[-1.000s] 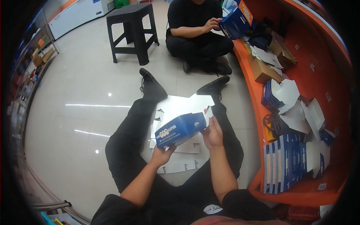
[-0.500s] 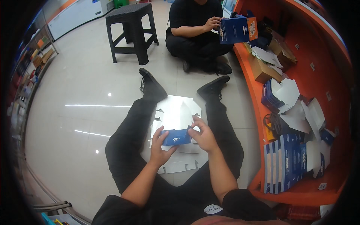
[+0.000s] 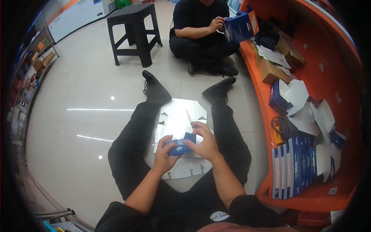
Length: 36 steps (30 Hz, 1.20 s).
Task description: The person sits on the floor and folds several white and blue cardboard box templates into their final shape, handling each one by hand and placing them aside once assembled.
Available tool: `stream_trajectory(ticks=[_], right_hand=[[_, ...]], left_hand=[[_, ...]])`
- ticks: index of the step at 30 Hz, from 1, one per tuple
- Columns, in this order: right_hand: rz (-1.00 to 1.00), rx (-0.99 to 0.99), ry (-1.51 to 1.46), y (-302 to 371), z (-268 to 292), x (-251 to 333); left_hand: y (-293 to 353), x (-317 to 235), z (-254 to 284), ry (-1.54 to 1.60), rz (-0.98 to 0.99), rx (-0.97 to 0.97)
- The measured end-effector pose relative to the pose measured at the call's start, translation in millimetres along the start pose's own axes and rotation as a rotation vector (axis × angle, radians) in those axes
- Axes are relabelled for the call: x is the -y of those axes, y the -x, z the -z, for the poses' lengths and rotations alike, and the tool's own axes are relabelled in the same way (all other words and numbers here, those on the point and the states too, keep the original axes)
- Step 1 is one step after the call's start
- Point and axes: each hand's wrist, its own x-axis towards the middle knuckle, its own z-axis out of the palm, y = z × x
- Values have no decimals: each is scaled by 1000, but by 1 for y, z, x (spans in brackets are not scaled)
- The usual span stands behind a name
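One blue carton [image 3: 178, 150] gripped in two hands, over a pile of white card sheets [image 3: 179, 108].

The left hand [image 3: 164, 156] is clamped on the carton's left end, while the right hand [image 3: 206, 145] pinches a blue flap at its right; the carton, between two outstretched legs [image 3: 133, 135], shows a blue end panel with a small white mark. The sheets overlap too much to count, their edges notched, on a glossy pale tiled floor [image 3: 85, 123]. To the right, at least three folded blue cartons [image 3: 288, 168] stand side by side on an orange shelf [image 3: 262, 112]. Beyond the feet, one seated co-worker [image 3: 199, 17] holds one blue-and-orange carton [image 3: 239, 29], near one dark stool [image 3: 133, 13]; one white chest freezer [image 3: 75, 19] stands farther back.
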Motion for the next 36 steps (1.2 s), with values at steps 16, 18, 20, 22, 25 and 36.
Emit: stream_trajectory(ticks=[16,18,20,22,25,36], right_hand=[[-14,39,28,-1,0,7],[-19,38,39,0,1,7],[-11,76,29,0,-1,9],[-9,75,78,2,-5,4],[1,98,124,2,-6,-3],[-163,382,259,5,26,22]], left_hand=[[3,6,3,17,-60,-57],[3,6,2,11,-65,-56],[7,8,2,78,-13,-50],[8,12,0,83,-39,-38],[9,17,-2,85,-67,-41],[2,24,-13,-43,-64,-106]])
